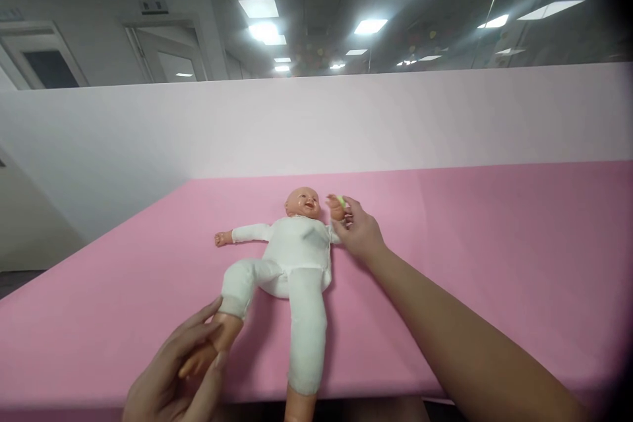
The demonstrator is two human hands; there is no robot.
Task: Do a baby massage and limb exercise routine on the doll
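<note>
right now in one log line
left hand: holding tan lower leg of white cloth-bodied baby doll; right hand: holding its tan hand; doll: face-up on pink tabletop

Doll (299,244) on table (469,264), left hand (168,369) around one foot (225,333), right hand (362,232) at one arm (334,235), partition (346,125) behind.

The pink worktop (475,244) left of the baby doll (297,247) gives a hand free passage, as does the gap between its legs (306,323). Beyond its head (301,202), open surface ends at an upright white panel (316,125). Right of its torso, the right hand (363,234) and forearm (459,330) bar the way; the left hand (171,369) blocks its bent leg's foot (195,359).
</note>
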